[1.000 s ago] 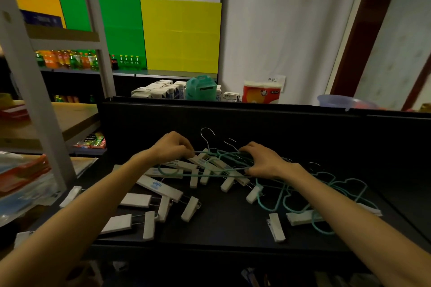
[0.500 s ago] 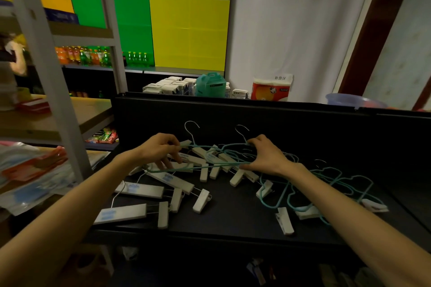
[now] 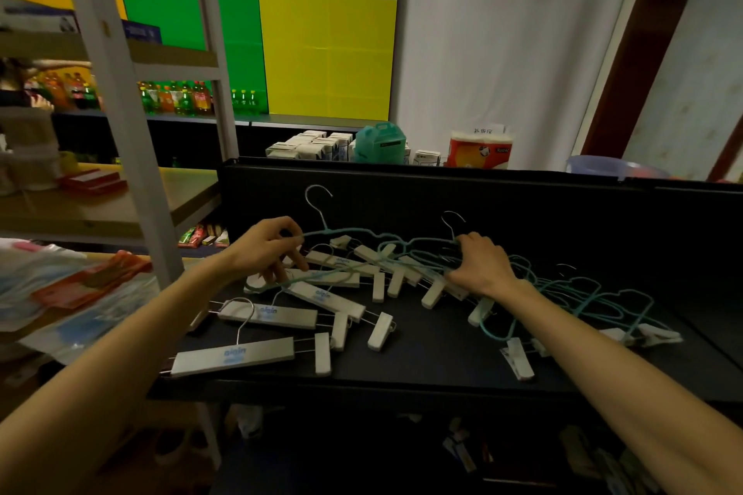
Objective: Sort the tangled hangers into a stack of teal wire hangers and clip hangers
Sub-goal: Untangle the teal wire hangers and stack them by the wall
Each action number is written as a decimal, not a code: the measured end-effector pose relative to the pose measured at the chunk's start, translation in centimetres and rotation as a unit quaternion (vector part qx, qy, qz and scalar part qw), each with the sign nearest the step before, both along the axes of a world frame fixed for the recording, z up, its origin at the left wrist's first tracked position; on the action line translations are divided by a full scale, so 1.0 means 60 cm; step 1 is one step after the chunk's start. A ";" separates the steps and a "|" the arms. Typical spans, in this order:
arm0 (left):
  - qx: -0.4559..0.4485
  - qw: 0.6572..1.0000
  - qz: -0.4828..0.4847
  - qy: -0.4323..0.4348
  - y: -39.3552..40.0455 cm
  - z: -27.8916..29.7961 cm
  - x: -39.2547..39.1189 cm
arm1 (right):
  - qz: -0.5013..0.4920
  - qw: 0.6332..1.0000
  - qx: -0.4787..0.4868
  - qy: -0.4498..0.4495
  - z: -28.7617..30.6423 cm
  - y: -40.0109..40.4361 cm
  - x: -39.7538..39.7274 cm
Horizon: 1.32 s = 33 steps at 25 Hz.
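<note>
While the left hand has its grip pinched on a teal hanger over the pile's left, the right should pin the tangle it clutches at centre, so clips don't snag. Black worktop; shelves stand left.

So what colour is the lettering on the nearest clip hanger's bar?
Light blue lettering on the clip hanger, a pale grey-white bar; head view.

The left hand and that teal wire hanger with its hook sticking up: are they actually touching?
Touching. The head view shows the left hand with its fingertips pinched on the teal wire hanger just below its raised hook.
</note>
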<state>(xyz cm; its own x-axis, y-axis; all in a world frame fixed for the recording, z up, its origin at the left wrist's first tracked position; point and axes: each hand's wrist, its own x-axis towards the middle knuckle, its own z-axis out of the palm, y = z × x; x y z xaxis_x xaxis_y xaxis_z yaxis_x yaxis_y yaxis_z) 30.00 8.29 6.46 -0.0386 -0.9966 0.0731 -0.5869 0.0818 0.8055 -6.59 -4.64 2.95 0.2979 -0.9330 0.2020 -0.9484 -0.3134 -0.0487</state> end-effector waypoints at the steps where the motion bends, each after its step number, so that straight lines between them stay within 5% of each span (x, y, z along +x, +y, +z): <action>1: -0.015 1.000 0.012 0.008 0.003 -0.002 0.005 | -0.002 1.000 0.001 0.004 -0.003 0.003 0.002; 10: -0.157 0.984 0.070 0.051 -0.043 -0.030 -0.098 | 0.086 0.991 -0.098 0.028 0.010 0.055 -0.027; 14: -0.162 0.982 0.040 -0.086 -0.096 -0.042 -0.199 | 0.075 0.989 -0.117 0.042 0.009 0.071 -0.128; 17: -0.259 0.940 0.018 -0.221 -0.135 -0.043 -0.303 | 0.021 0.993 -0.118 0.003 0.005 0.082 -0.246; 27: -0.482 0.769 -0.057 -0.416 -0.224 -0.020 -0.866 | -0.114 0.983 -0.141 -0.016 0.005 0.130 -0.783; 33: -0.457 0.778 -0.105 -0.417 -0.264 -0.025 -1.201 | -0.219 0.968 -0.114 -0.037 0.003 0.155 -1.101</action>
